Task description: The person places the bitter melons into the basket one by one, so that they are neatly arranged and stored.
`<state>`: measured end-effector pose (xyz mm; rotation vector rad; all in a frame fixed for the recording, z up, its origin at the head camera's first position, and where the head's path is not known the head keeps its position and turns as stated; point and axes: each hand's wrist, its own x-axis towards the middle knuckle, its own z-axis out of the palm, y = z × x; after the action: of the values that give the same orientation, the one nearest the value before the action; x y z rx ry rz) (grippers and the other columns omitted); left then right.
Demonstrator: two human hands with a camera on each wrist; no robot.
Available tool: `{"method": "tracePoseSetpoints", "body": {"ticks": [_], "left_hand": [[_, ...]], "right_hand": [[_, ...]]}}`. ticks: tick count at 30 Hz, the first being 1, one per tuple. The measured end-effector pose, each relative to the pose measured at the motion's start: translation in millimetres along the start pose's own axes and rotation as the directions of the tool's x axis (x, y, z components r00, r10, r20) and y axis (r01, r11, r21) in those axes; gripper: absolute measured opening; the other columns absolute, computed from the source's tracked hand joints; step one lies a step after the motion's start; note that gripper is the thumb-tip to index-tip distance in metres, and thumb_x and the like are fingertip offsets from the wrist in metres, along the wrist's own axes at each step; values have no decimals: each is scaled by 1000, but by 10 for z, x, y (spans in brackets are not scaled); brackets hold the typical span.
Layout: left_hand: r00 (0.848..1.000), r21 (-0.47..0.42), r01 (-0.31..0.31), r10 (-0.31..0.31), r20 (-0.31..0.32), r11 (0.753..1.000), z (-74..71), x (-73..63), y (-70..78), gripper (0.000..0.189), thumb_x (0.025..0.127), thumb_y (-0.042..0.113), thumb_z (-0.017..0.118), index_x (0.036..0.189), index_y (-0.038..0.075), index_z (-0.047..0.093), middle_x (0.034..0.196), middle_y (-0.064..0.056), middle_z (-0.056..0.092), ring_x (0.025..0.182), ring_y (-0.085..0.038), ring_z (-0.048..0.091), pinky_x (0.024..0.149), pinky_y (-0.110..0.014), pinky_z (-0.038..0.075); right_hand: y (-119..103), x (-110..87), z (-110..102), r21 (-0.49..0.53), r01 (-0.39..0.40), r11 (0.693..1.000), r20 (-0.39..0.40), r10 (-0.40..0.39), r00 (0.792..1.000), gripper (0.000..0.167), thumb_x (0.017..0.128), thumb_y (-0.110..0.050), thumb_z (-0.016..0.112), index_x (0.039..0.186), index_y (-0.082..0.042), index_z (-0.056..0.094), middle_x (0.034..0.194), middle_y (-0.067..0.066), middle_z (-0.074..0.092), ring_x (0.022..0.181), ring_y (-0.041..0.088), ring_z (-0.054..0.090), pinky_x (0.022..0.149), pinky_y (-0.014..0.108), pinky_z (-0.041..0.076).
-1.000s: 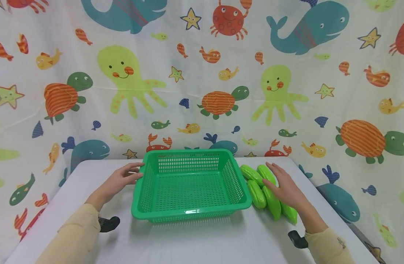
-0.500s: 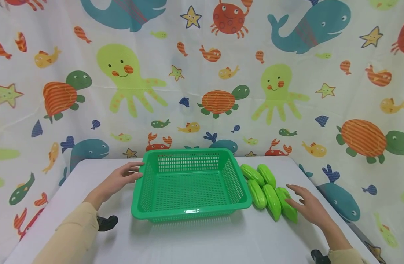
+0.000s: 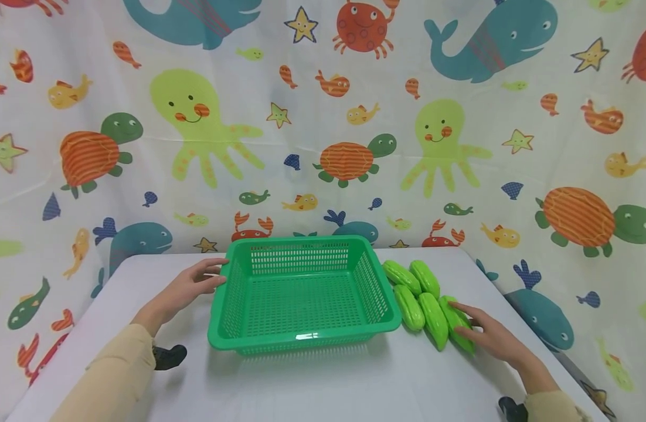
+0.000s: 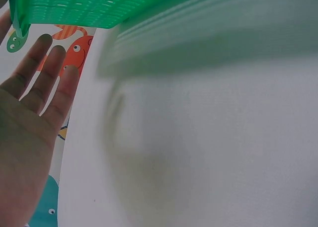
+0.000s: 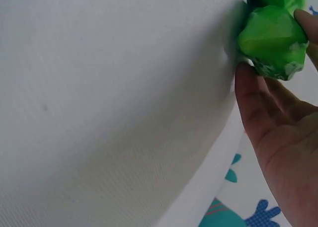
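Note:
A green plastic basket (image 3: 305,298) with slotted sides stands on the white table. My left hand (image 3: 195,282) is at its left rim, fingertips right on the edge. In the left wrist view, three fingers of my left hand (image 4: 37,98) reach out fairly straight below the basket corner. To the basket's right lie several bright green, lengthwise-ribbed gourds (image 3: 410,308). My right hand (image 3: 492,335) is round the rightmost ribbed green gourd (image 3: 456,319). In the right wrist view, the thumb is on one side of that gourd (image 5: 273,40) and the fingers on the other.
The white table (image 3: 323,387) is backed by a curtain (image 3: 302,117) printed with sea animals. Two gourds (image 3: 425,278) lie farther back, close beside the basket's right side. Both forearms wear beige sleeves (image 3: 112,372) with a dark wrist device (image 3: 169,357).
My right hand first drew back from above the gourds toward the lower right, then moved left onto the rightmost gourd. My left hand stays at the basket rim.

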<state>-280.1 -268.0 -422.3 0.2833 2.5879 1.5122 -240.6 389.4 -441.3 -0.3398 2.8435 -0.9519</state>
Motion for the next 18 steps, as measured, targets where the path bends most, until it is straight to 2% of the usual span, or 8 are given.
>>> {"method": "tracePoseSetpoints", "body": {"ticks": [4, 8, 10, 13, 18], "left_hand": [[1000, -3, 0, 0, -1, 1000, -13, -8, -13, 66, 98, 44, 56, 151, 13, 32, 147, -27, 36, 128, -45, 46, 99, -58, 45], [1000, -3, 0, 0, 5, 1000, -26, -6, -8, 68, 98, 45, 56, 152, 13, 30, 148, -27, 35, 129, -46, 45, 100, -59, 45], [1000, -2, 4, -4, 8, 1000, -30, -2, -7, 69, 98, 45, 56, 152, 13, 30, 149, -27, 34, 129, -46, 45, 100, -59, 44], [1000, -8, 10, -10, 6, 1000, -29, 1, -15, 69, 97, 46, 56, 152, 14, 29, 149, -27, 34, 129, -45, 45, 100, -59, 44], [1000, -17, 5, -4, 8, 1000, -7, -7, -28, 69, 97, 45, 56, 152, 14, 29, 149, -27, 34, 130, -46, 44, 100, -59, 44]], "right_hand": [[21, 33, -23, 0, 44, 999, 38, -44, 998, 62, 98, -30, 60, 148, -3, 38, 149, 29, 34, 123, 49, 46, 92, 56, 48], [41, 57, -49, -50, 133, 990, 49, -130, 990, 58, 98, -28, 60, 147, -2, 40, 148, 28, 37, 131, 51, 37, 94, 45, 49], [40, 64, -67, -79, 155, 985, 56, -151, 987, 57, 98, -28, 60, 146, -3, 42, 147, 27, 39, 131, 50, 38, 92, 41, 51], [37, 77, -78, -98, 154, 983, 63, -149, 987, 55, 96, -27, 62, 144, -5, 46, 141, 27, 45, 123, 47, 46, 87, 42, 52], [23, 93, -83, -107, 129, 986, 87, -120, 989, 54, 93, -23, 65, 141, -7, 48, 132, 27, 50, 115, 40, 49, 84, 54, 50]]}}
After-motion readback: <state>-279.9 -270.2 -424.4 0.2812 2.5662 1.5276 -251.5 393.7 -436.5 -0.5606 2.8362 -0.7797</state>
